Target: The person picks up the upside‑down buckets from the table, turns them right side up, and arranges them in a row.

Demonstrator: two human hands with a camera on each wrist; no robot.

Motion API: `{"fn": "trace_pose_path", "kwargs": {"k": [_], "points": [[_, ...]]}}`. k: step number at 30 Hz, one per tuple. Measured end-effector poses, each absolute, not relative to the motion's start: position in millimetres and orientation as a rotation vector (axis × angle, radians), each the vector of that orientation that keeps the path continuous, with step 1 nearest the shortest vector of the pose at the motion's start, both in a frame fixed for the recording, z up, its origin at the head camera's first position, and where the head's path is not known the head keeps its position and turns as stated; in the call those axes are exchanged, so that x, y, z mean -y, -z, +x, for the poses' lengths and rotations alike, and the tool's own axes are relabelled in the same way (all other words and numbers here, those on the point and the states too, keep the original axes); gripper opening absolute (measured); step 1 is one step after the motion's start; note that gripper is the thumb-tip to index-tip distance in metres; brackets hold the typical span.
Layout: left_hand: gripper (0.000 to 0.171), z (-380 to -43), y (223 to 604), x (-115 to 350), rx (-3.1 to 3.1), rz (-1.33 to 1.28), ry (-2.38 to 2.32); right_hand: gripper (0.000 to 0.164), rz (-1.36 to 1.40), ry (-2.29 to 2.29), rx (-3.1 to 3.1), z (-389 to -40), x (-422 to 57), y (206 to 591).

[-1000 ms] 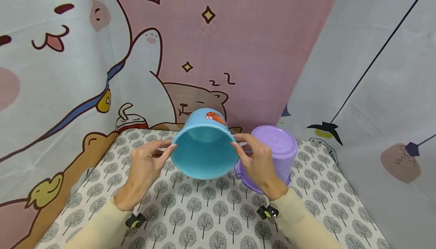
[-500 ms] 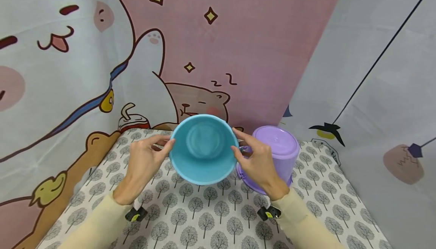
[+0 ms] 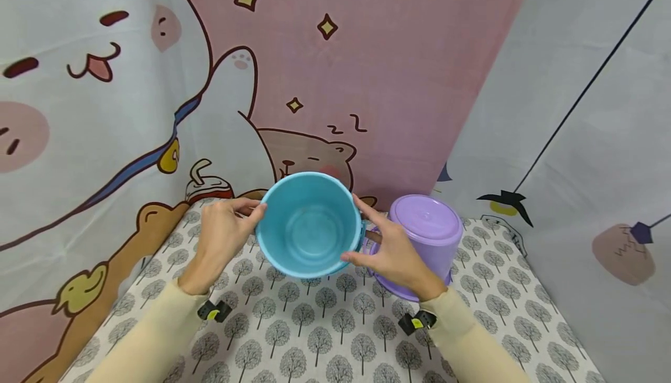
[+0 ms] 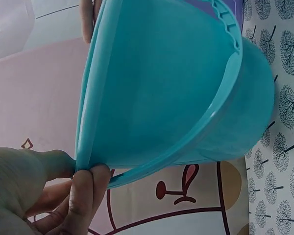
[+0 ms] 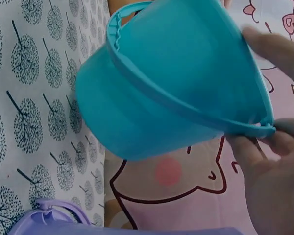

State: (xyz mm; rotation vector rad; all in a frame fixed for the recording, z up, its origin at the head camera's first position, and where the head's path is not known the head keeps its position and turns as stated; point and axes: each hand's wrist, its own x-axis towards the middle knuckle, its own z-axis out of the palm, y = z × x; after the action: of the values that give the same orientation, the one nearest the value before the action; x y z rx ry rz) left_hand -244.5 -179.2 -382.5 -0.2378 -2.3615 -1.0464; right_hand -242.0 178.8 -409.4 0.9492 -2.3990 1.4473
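A light blue bucket (image 3: 311,231) is held up above the tree-patterned cloth, its open mouth tipped toward me. My left hand (image 3: 222,237) pinches the left side of its rim between thumb and fingers, seen close in the left wrist view. At the right side of the rim, my right hand (image 3: 395,249) holds the bucket by its handle joint, thumb and fingers spread around it. The bucket's curved handle (image 5: 157,93) hangs against the outer wall in both wrist views. Just behind my right hand, a purple bucket (image 3: 427,220) stands upside down on the cloth.
The table is covered by a white cloth (image 3: 314,336) printed with grey trees. Behind it hangs a pink and white cartoon curtain (image 3: 409,80), which also closes off the left and right sides. The purple bucket takes up the back right of the table.
The blue bucket has tipped its mouth up toward me, and its inner base has come into view. My right fingers have shifted and spread on the rim. The purple bucket stays put.
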Motion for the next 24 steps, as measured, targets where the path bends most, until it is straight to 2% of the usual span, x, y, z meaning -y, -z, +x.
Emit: {"fn": "trace_pose_path", "kwargs": {"k": [3,6,13,24], "points": [[0.021,-247,381,179,2.387,-0.201,1.07,0.132,1.002,-1.454,2.408,-245,-179,412],[0.022,-250,382,178,2.395,-0.19,1.073,0.134,1.007,-1.444,2.393,-249,-178,417],[0.029,-253,390,181,2.405,-0.296,0.989,0.124,0.92,-1.452,2.375,-253,-175,425],[0.051,-261,408,191,2.469,-0.45,1.045,0.105,0.78,-1.559,2.343,-266,-170,435]]}}
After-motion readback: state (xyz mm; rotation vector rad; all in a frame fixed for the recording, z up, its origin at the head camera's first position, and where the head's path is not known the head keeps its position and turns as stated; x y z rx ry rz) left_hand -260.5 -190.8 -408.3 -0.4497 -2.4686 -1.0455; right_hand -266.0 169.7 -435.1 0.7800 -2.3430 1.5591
